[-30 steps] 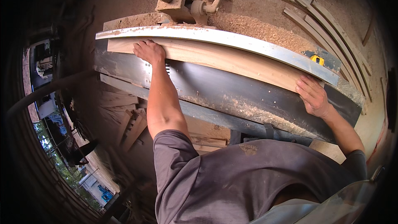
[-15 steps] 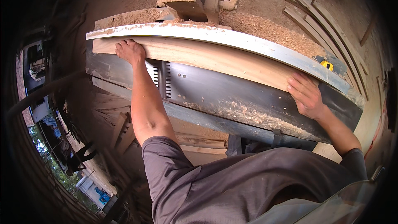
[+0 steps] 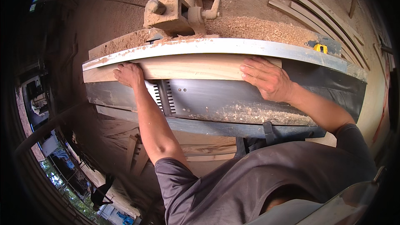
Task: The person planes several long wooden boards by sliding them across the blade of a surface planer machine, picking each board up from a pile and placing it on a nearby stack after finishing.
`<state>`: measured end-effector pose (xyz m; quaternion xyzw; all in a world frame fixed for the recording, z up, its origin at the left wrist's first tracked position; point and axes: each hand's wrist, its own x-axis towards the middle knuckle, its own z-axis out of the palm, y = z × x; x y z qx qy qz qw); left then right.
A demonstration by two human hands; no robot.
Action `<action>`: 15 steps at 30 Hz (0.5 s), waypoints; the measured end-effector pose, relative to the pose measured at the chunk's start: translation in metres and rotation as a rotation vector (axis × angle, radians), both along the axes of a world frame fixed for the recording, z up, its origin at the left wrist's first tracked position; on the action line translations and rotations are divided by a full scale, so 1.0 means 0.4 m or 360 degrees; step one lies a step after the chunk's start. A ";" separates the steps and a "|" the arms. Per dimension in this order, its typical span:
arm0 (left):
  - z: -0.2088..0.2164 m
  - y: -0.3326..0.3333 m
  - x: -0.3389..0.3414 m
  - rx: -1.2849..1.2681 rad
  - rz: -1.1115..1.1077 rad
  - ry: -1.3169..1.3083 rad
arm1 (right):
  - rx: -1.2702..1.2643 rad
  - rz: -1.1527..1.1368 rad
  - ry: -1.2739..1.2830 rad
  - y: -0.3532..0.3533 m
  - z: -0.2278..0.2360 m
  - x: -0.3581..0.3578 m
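A pale wooden board (image 3: 187,67) lies along the white fence (image 3: 233,46) of a jointer, across the machine's dark metal table (image 3: 225,98). My left hand (image 3: 129,75) grips the board toward its left end, its fingers curled over it, just left of the toothed slot (image 3: 163,96). Near the board's right end, my right hand (image 3: 268,79) holds it, fingers laid across the wood and the thumb side hidden. The board covers the far part of the slot, so the cutter beneath it is hidden.
Behind the fence stands a dusty clamp bracket (image 3: 166,11) with a lever. A yellow tape measure (image 3: 320,48) sits at the fence's far right. Long wooden strips (image 3: 316,10) lie beyond it. Wood shavings (image 3: 254,27) cover the area behind the fence; scraps lie below left.
The board has slid left along the fence, over the slot. My right hand has travelled left with it, while my left hand stays close to the slot. The view has shifted slightly.
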<state>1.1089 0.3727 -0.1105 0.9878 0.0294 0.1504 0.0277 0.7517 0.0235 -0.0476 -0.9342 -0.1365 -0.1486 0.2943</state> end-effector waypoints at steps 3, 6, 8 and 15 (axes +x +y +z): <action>0.006 -0.071 -0.106 -0.0061 0.0034 0.0168 | 0.0043 0.0030 0.0014 0.050 -0.023 0.046; -0.003 -0.134 -0.163 -0.0064 0.0115 0.0282 | 0.0030 0.0026 -0.0091 0.099 -0.048 0.094; 0.003 -0.205 -0.213 -0.0118 0.0151 0.0272 | 0.0022 -0.0014 -0.0098 0.128 -0.059 0.124; -0.024 -0.137 -0.161 -0.0126 0.0135 0.0078 | 0.0137 -0.0074 -0.0098 0.233 -0.093 0.215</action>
